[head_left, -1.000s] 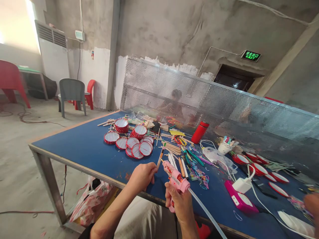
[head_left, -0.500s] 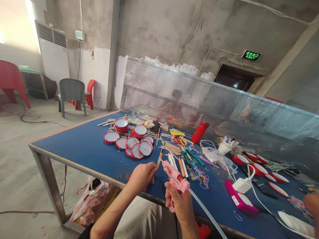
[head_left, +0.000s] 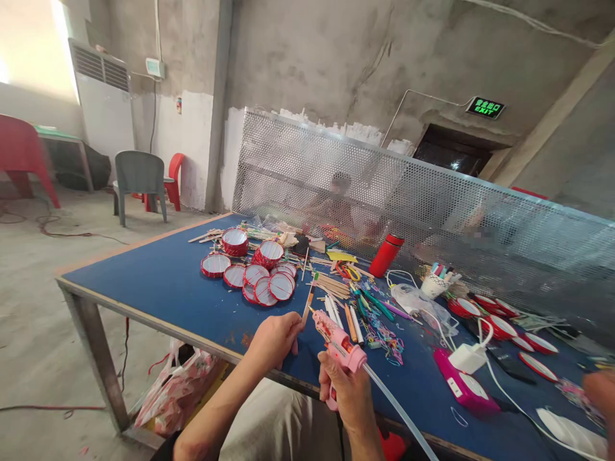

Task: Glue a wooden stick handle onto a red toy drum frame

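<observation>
The left hand (head_left: 276,339) of the person has its grip closed on the lower end of a thin stick (head_left: 309,304), which is green at its tip and has orange and dark parts below. The right hand (head_left: 346,387) has its grip clenched around a pink glue gun (head_left: 339,340), and a long clear glue rod (head_left: 401,410) comes out from the back of it. The nozzle is very near the stick, above the front part of the blue desk (head_left: 144,275); I cannot tell if they touch. Compared with the earlier frames, very little is different: both hands keep the same hold, and the stick is leaning a very little more upright. At the right edge, the blurred hand of another person (head_left: 599,392) has come slightly more into the view. The red-rimmed discs (head_left: 281,286) lie as before, partly overlapping, beyond the left hand, with two stacks behind them. The loose wooden sticks (head_left: 334,285), the markers (head_left: 356,323) and the colourful bands (head_left: 384,342) stay in their places beyond the glue gun. The red bottle (head_left: 385,256) also stands unmoved near the perforated screen (head_left: 298,166), and the magenta power strip (head_left: 464,387) remains to the right.
</observation>
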Demonstrator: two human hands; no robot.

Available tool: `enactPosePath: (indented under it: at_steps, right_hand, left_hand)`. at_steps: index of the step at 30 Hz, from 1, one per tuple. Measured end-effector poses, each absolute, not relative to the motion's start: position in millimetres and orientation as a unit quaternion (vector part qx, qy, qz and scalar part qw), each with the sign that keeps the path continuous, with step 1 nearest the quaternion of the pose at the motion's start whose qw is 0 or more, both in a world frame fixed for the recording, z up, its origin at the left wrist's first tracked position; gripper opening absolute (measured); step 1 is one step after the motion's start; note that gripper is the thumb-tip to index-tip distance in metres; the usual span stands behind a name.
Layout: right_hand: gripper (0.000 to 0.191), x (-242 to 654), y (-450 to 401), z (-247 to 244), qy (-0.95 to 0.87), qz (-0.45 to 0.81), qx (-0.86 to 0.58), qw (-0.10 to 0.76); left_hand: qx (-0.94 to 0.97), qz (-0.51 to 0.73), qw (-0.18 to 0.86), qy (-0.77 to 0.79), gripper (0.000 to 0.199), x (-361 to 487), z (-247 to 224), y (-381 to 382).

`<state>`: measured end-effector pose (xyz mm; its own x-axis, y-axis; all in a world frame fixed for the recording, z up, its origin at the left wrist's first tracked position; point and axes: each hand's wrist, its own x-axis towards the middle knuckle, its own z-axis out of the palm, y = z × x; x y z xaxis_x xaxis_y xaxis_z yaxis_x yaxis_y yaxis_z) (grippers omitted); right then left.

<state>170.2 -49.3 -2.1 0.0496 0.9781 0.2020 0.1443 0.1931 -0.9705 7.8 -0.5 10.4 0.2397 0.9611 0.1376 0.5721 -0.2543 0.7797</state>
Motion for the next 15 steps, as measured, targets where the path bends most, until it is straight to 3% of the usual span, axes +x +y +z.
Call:
enactPosePath:
  at_steps: [15]
  right_hand:
    - [0.055,172.4,-48.2,-4.5,-0.57,0.397,-0.499,0.519]
  left_hand:
    - [0.722,0.323,0.309,0.528,0.024,7.9,10.0,-1.0]
